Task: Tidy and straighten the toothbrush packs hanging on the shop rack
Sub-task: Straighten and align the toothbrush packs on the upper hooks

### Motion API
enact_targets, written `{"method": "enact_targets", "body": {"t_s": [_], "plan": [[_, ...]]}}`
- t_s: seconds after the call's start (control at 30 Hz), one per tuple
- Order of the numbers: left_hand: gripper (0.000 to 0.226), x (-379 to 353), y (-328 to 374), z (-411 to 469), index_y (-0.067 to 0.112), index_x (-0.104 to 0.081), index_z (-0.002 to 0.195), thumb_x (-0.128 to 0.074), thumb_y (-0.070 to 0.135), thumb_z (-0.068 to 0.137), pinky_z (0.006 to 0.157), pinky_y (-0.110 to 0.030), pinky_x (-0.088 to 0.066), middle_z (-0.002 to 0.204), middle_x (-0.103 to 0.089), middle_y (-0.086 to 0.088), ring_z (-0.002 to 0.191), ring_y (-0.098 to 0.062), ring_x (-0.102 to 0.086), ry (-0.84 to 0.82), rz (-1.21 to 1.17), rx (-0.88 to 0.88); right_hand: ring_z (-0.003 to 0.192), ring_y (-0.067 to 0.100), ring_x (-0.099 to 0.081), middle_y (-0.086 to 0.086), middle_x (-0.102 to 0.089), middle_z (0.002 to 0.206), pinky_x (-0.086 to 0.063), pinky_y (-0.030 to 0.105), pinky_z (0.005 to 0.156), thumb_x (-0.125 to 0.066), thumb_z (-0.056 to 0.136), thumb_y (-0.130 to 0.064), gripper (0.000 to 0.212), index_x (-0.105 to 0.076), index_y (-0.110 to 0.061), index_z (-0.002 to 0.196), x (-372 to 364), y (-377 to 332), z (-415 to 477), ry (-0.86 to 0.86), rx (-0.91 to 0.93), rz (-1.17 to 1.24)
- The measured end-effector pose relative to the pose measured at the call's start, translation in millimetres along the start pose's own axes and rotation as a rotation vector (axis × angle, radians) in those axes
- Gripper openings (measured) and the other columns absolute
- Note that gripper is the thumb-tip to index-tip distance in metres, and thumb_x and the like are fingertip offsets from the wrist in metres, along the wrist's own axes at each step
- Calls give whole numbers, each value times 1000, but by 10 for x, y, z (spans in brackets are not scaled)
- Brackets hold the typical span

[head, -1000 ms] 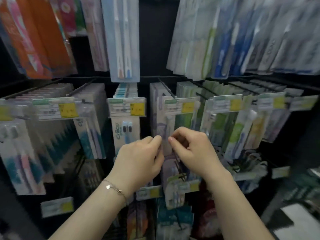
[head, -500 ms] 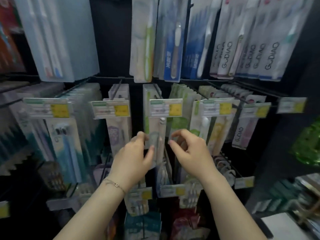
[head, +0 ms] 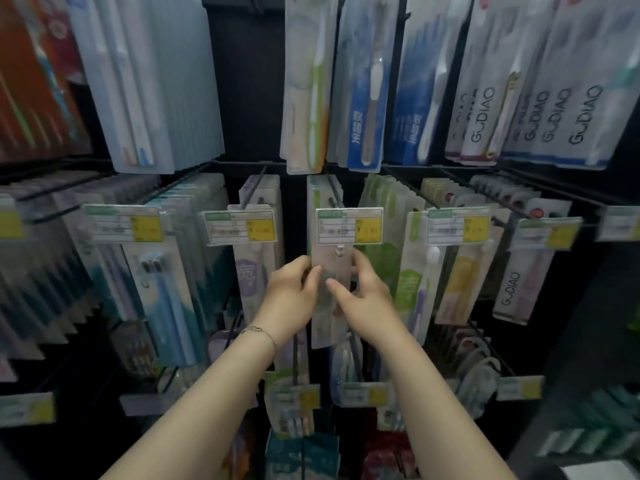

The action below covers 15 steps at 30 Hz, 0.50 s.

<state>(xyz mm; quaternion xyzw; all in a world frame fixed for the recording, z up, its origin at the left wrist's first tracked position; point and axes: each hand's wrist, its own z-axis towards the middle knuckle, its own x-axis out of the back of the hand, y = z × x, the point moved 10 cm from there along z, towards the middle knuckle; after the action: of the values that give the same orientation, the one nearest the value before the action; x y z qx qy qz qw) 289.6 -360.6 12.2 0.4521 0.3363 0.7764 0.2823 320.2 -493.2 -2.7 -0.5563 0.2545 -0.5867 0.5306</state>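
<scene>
The toothbrush pack [head: 327, 329] at the middle of the rack looked like clear, glossy plastic over matt card. The hooks [head: 257, 184] were thin black wire, seemingly metal, with a dull finish. The price tags [head: 349, 226] were printed paper behind shiny plastic sleeves. A fine metal bracelet [head: 259, 331] glinted faintly.

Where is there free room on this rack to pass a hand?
One narrow dark gap lies between the purple pack and the held clear pack. A wider bare panel lies above, between the pale blue packs and the green-brush pack. Right of the clear pack, the green packs crowd closely.
</scene>
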Motion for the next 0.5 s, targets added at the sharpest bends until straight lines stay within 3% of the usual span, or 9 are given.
{"method": "enact_targets", "body": {"t_s": [0.07,0.13,0.2,0.27,0.33,0.4,0.5], "plan": [[32,4,-33,48,18,-51,71,-50,25,102,53,-22,-36,66,-52,1,60,-11,-48,6,-15,23,107,20,-64,-7,-55,137,-56,45,92,-59,90,-38,61,-33,-43,145,-19,53,69,9,-5,38],[29,-5,-62,104,15,-57,77,-49,28,102,55,-23,-38,71,-59,-3,63,-12,-53,3,-15,38,77,12,-65,-6,-66,120,-59,30,71,-50,95,-20,49,-46,-40,139,7,60,125,39,4,107],[27,-2,-66,159,12,-61,84,-49,28,102,56,-25,-41,78,-64,-6,67,-13,-56,8,-11,31,59,11,-62,-6,-72,100,-54,26,57,-42,97,-11,44,-59,-45,119,72,26,164,94,17,171],[27,-14,-72,223,13,-62,86,-48,29,102,60,-31,-48,80,-66,-6,72,-17,-62,12,-9,17,55,14,-61,0,-71,92,-52,26,54,-39,102,-13,36,-60,-43,102,152,11,230,172,19,187],[25,-34,-86,285,14,-62,88,-48,29,103,67,-35,-53,83,-67,-5,77,-20,-66,16,-22,19,53,15,-61,6,-70,94,-50,23,50,-37,104,-15,30,-60,-34,100,200,1,319,218,17,215],[22,-55,-121,335,16,-62,97,-47,31,102,75,-37,-56,91,-69,-2,85,-17,-66,26,-67,41,51,10,-61,3,-70,94,-47,19,47,-37,105,-16,29,-63,-27,103,220,-3,416,229,-2,233],[25,-64,-192,382,19,-62,103,-42,34,102,84,-48,-56,99,-70,-3,92,-19,-66,59,-188,94,52,9,-59,-2,-67,79,-44,14,42,-34,103,-11,35,-62,-28,88,233,40,548,213,-68,225]]}}
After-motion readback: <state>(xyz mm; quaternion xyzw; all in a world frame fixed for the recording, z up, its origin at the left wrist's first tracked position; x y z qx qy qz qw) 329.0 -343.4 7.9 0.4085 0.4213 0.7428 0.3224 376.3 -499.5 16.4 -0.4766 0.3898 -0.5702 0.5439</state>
